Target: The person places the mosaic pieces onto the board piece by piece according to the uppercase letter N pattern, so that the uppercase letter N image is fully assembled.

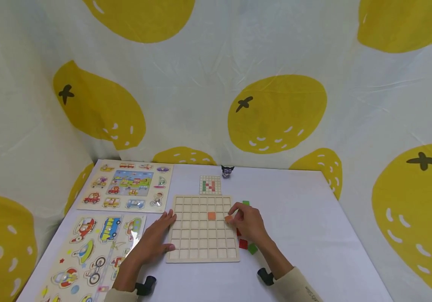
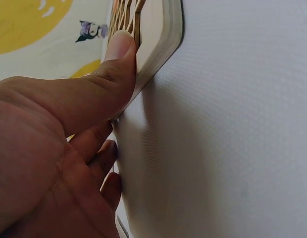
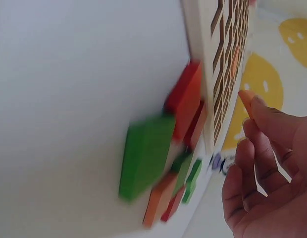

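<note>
A wooden grid board (image 1: pixel 204 263) lies flat on the table, with one orange square tile (image 1: pixel 211 215) set in a cell right of its middle. My left hand (image 1: pixel 154 239) rests along the board's left edge, fingers extended, and the thumb (image 2: pixel 119 47) touches its rim. Over the board's right side, my right hand (image 1: pixel 249 220) pinches another orange tile (image 3: pixel 246 101) between thumb and fingertips, raised off the cells. Beside the right edge lie several loose tiles, among them a red tile (image 1: pixel 243 244) and a green tile (image 1: pixel 252 248); the hand partly covers this group in the head view.
Behind the board lies a small pattern card (image 1: pixel 210 185) with green and red squares, near a small dark figure (image 1: pixel 227 171). Two picture puzzle boards occupy the left side: a vehicle puzzle (image 1: pixel 87 205) at the back and a larger puzzle (image 1: pixel 79 262) in front. A lemon-print curtain (image 1: pixel 185 105) surrounds the table.
</note>
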{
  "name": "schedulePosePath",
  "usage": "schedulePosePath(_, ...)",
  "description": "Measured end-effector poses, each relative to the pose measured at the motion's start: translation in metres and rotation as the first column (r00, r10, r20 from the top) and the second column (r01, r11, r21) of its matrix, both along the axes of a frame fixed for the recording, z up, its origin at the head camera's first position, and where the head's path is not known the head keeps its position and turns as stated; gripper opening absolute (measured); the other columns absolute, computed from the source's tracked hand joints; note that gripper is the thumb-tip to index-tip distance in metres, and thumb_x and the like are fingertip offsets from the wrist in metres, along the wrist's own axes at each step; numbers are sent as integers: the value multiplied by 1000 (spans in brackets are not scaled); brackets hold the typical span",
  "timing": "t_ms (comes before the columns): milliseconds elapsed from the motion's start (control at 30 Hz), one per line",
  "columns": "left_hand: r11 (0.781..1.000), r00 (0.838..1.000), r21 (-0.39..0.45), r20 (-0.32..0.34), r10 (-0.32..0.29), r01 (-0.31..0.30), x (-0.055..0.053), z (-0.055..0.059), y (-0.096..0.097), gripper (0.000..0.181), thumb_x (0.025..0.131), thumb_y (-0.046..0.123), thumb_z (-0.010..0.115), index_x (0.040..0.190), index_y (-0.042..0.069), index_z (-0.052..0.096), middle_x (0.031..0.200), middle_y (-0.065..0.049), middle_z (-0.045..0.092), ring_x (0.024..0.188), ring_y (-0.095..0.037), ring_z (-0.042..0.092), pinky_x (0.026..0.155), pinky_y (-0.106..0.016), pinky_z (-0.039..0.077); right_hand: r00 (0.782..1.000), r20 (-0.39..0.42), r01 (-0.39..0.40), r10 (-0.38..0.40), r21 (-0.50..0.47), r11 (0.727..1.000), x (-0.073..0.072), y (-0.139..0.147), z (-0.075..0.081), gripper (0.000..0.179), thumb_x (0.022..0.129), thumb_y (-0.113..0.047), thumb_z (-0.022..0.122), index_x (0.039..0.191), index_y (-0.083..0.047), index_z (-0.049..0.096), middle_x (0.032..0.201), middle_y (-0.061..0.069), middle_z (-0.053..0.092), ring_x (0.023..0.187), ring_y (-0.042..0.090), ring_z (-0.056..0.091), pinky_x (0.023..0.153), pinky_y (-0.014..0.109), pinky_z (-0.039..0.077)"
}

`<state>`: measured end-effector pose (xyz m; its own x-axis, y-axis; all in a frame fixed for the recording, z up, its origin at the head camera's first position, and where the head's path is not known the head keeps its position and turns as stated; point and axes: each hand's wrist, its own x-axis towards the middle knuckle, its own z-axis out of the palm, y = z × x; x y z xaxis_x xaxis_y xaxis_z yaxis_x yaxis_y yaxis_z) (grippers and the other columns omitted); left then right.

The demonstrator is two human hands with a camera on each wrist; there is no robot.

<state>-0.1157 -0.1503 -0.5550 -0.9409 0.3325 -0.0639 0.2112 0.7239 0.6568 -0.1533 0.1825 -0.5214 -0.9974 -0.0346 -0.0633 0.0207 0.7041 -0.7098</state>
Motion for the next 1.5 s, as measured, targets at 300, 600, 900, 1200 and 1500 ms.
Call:
schedulePosePath(300,1000,1000,12,-1,-6,6,-1,0,-1,99,80,13,91,165,7,39,177,-12,25,165,-40,18,131,-65,23,996,-12,-92,92,-19,996,0,-25,-10,17,91,-14,84,100,-20,71,73,-5,62,69,13,57,59,25,46)
schedulePosePath(600,1000,1000,17,1,5,-5,0,-2,0,100,79,12,91,164,8,40,176,-12,26,165,-40,19,131,-65,23,996,39,-79,76,84,993,-1,-41,-12,15,90,-15,81,98,-21,70,68,-4,58,63,13,53,52,26,39)
schedulePosePath(900,999,1000,34,-8,-3,4,1,-3,0,99,79,12,91,164,7,40,176,-12,27,165,-40,20,131,-65,23,993,83,-88,79,122,989,-2,-49,-12,14,90,-19,83,93,-20,70,68,-3,58,64,15,54,52,28,41)
schedulePosePath(1200,1000,1000,24,-27,3,-3,3,-4,-1,100,78,12,92,164,8,41,175,-12,29,164,-40,23,130,-65,26,993,52,-111,107,72,991,1,-47,-10,9,89,-10,81,95,-17,81,76,-3,66,73,15,57,57,26,47)
schedulePosePath(1500,999,1000,40,-14,13,-13,2,-2,-1,99,79,12,91,164,9,41,176,-11,28,165,-39,21,130,-66,24,987,-19,-158,159,18,987,0,-19,-4,23,88,-9,84,109,-16,84,80,-6,72,75,13,56,62,23,46)
